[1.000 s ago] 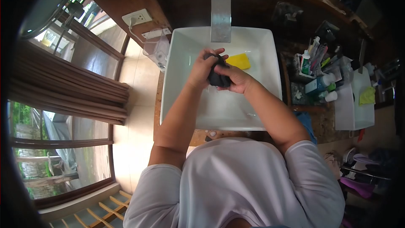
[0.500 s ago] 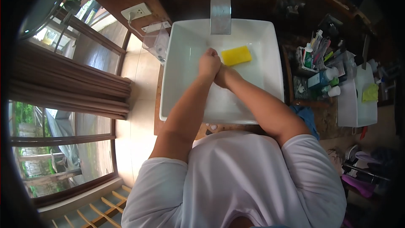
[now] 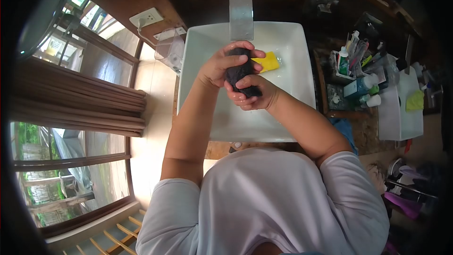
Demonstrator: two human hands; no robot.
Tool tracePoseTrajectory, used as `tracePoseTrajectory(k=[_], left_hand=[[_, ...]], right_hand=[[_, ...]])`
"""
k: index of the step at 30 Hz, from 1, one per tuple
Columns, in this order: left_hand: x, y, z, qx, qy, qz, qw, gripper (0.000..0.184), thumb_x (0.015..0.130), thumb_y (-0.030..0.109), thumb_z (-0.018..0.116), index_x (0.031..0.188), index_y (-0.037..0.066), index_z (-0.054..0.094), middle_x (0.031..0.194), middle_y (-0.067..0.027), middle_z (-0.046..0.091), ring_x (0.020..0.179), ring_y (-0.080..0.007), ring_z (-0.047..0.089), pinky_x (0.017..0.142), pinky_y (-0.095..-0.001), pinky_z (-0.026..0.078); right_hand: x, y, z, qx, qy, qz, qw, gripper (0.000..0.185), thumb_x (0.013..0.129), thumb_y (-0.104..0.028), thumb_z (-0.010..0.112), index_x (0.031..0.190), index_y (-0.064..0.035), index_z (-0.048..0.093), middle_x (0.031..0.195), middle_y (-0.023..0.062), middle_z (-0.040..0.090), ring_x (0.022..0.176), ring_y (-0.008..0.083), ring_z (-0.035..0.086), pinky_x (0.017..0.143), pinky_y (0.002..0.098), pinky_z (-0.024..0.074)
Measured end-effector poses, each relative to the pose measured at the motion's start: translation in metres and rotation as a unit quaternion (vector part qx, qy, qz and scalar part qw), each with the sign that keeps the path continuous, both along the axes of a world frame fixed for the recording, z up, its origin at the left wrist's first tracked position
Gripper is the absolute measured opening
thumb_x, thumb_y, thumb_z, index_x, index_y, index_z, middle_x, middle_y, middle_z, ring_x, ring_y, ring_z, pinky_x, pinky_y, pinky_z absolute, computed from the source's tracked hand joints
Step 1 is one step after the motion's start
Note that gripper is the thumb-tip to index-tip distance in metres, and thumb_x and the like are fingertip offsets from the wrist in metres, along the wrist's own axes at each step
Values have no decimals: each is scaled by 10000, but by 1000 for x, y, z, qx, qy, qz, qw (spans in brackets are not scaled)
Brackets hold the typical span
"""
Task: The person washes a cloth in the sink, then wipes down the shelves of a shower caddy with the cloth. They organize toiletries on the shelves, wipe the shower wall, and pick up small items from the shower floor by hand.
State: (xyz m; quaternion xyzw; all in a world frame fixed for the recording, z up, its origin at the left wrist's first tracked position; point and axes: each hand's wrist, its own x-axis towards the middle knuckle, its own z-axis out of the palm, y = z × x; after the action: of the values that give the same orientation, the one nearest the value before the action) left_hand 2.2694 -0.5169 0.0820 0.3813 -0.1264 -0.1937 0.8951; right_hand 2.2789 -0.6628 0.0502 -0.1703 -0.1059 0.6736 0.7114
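Above the white sink [image 3: 207,108], both hands grip a soft black bundle [image 3: 239,72] that looks like wadded cloth; its exact kind is unclear. My left hand [image 3: 218,67] wraps its upper part, fingers curled over the top and side. Around the lower end, my right hand [image 3: 264,93] is closed, with the thumb pressed on it. The fingers look wet. A yellow sponge [image 3: 270,62] lies in the basin just behind the hands, partly covered by the left fingertips. The metal faucet [image 3: 241,14] stands over the basin's far edge, close to the left hand.
To the right, a caddy [image 3: 340,66] holds toothpaste and brushes, with several bottles [image 3: 363,85] beside it. A white bin [image 3: 401,113] stands farther right. Left of the sink are a clear plastic container [image 3: 169,49], a wall socket [image 3: 146,18] and a brown curtain [image 3: 85,99].
Both hands have risen toward the camera and turned, bringing the black bundle into sight between them. The yellow sponge is now partly hidden. The camera view has shifted slightly.
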Motion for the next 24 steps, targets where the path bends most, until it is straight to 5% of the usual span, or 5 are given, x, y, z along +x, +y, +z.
tracePoseTrajectory(k=[9,13,17,22,24], left_hand=[[16,-15,-27,397,-14,298,868,105,851,81,509,924,30,566,638,-23,501,540,-100,462,522,-230,425],[19,-18,-63,580,-60,398,708,127,824,108,529,910,29,578,678,-97,562,628,-166,552,621,-288,453],[23,-14,-115,524,64,419,738,166,823,115,529,959,24,557,761,-124,594,720,-218,583,667,-305,457],[9,-14,-80,397,-52,407,821,381,764,108,573,1130,62,479,1106,-160,540,979,-285,546,847,-367,420],[-16,9,-48,614,-335,372,610,458,725,105,598,1161,88,462,1164,-129,506,1057,-266,504,923,-407,362]], right_hand=[[8,20,-7,-300,-310,-148,890,77,720,-123,553,764,-74,513,605,20,475,456,97,408,378,237,263],[15,32,-57,-387,-514,-167,747,155,729,-164,569,816,-37,551,681,102,554,544,193,532,445,306,372],[19,43,-112,-415,-710,-174,542,245,744,-213,587,877,-8,580,787,192,612,682,297,631,566,363,469],[25,17,-36,-382,-421,-222,793,172,766,-194,571,853,-46,559,663,62,530,507,151,485,433,282,364],[41,-2,-39,-241,-197,-178,933,116,775,-180,555,791,-68,530,619,4,459,427,68,357,364,209,253]])
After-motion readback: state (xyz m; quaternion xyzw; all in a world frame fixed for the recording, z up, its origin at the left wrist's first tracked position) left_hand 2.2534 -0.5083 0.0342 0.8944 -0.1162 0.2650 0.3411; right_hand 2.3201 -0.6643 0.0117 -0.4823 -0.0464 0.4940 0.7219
